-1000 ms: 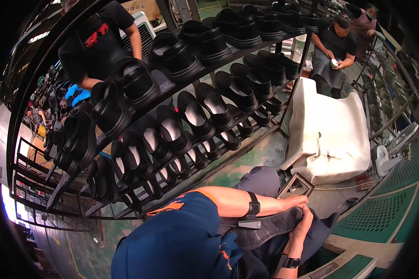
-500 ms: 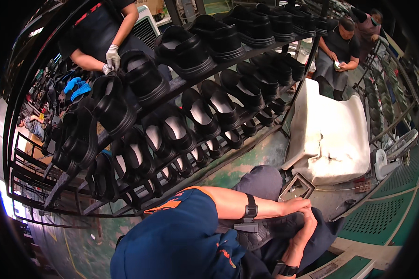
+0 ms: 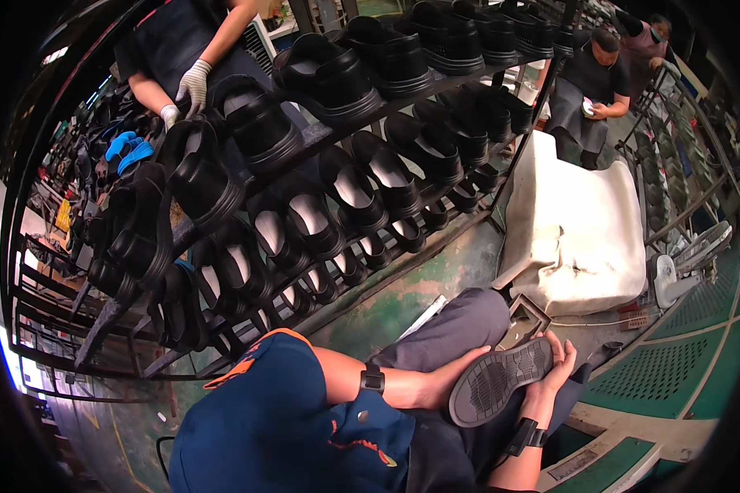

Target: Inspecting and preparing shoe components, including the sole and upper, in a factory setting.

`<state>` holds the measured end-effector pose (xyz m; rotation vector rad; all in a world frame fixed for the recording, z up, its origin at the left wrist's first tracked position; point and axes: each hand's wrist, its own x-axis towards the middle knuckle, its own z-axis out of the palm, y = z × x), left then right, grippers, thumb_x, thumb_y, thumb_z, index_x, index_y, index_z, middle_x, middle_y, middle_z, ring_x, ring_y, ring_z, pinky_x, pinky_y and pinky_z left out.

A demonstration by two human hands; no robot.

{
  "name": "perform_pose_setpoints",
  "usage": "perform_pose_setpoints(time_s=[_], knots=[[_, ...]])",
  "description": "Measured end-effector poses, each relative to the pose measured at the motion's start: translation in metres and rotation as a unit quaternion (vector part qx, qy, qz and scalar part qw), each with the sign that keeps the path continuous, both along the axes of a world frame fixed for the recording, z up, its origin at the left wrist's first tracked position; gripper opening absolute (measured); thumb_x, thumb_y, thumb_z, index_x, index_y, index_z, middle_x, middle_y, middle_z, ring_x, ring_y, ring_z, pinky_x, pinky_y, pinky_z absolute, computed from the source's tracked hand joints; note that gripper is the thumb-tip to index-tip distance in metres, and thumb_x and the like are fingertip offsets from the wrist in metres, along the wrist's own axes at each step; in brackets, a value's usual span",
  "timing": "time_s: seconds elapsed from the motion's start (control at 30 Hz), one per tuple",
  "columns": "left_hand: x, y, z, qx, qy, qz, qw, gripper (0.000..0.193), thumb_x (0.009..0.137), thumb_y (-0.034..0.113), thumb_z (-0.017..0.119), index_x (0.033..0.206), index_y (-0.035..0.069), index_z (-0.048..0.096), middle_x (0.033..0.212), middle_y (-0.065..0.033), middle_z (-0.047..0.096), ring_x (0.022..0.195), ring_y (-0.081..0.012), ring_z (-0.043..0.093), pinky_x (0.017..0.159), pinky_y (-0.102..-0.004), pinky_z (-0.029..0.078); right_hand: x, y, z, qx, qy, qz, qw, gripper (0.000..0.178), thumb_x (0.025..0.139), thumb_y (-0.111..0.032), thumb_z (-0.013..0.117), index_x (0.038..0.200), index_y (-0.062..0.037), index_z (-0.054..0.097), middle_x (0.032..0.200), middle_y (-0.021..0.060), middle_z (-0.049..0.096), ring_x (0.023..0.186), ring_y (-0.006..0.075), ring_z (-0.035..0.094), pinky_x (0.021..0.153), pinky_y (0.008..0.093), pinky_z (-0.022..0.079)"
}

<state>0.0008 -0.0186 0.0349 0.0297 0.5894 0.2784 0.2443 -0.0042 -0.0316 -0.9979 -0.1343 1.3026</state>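
Observation:
A dark shoe lies over my lap, its patterned grey sole turned up towards me. My left hand is at the shoe's broad end, partly hidden behind the sole's edge. Around the other end curls my right hand, its fingertips showing past the rim of the sole. Both hands hold the shoe between them, and its upper is hidden underneath. Below it are my dark trousers.
A metal rack with rows of black shoes stands ahead and left. A gloved co-worker's hand is at a shoe on its top shelf. A white covered block, a fan and green perforated panels are to the right; another person sits beyond.
The shoe has turned so that its sole faces up. My hands, close together before, have moved apart to its two ends. The co-worker's gloved hands have shifted slightly at the rack.

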Motion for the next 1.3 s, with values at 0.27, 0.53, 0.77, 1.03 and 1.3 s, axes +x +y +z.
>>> perform_pose_setpoints(time_s=[0.27, 0.53, 0.77, 1.03, 1.3], knots=[[-0.016, -0.017, -0.001, -0.017, -0.043, 0.016, 0.999, 0.068, 0.098, 0.063, 0.039, 0.134, 0.009, 0.057, 0.126, -0.0070, 0.065, 0.107, -0.0168, 0.062, 0.098, -0.0339, 0.049, -0.019, 0.014, 0.016, -0.046, -0.069, 0.015, 0.996, 0.049, 0.091, -0.040, 0.051, 0.108, 0.0038, 0.066, 0.098, 0.0200, 0.070, 0.088, 0.0250, 0.067, 0.081, 0.0341, 0.055], [-0.034, -0.031, 0.012, -0.014, 0.004, -0.022, 1.000, 0.071, 0.095, 0.068, 0.041, 0.133, 0.010, 0.058, 0.124, -0.0055, 0.066, 0.103, -0.0172, 0.063, 0.094, -0.0334, 0.050, -0.031, -0.003, 0.044, 0.027, 0.008, 0.064, 0.998, 0.051, 0.096, -0.039, 0.043, 0.101, 0.0061, 0.068, 0.098, 0.0215, 0.070, 0.095, 0.0318, 0.066, 0.086, 0.0396, 0.054], [-0.043, -0.028, -0.004, 0.023, -0.092, -0.033, 0.995, 0.073, 0.088, 0.055, 0.062, 0.139, 0.004, 0.049, 0.133, -0.0150, 0.059, 0.117, -0.0265, 0.060, 0.102, -0.0429, 0.047, -0.037, -0.024, 0.033, 0.010, -0.068, -0.015, 0.998, 0.058, 0.099, -0.048, 0.040, 0.112, 0.0025, 0.064, 0.105, 0.0155, 0.068, 0.097, 0.0270, 0.065, 0.087, 0.0384, 0.053], [-0.069, -0.031, 0.019, 0.067, -0.015, -0.093, 0.993, 0.094, 0.071, 0.053, 0.074, 0.142, 0.001, 0.043, 0.135, -0.0213, 0.056, 0.120, -0.0344, 0.058, 0.104, -0.0472, 0.045, -0.061, -0.031, 0.046, 0.112, -0.033, -0.006, 0.993, 0.069, 0.100, -0.058, 0.030, 0.110, 0.0003, 0.065, 0.101, 0.0113, 0.070, 0.091, 0.0203, 0.066, 0.084, 0.0319, 0.053], [-0.039, -0.016, 0.029, 0.101, -0.162, -0.150, 0.970, 0.099, 0.082, 0.038, 0.070, 0.155, 0.002, 0.014, 0.153, -0.0183, 0.036, 0.135, -0.0269, 0.044, 0.111, -0.0428, 0.038, 0.010, -0.035, -0.048, 0.095, -0.393, -0.048, 0.913, 0.060, 0.104, -0.052, 0.034, 0.130, -0.0022, 0.055, 0.116, 0.0095, 0.065, 0.101, 0.0223, 0.063, 0.092, 0.0321, 0.050]])
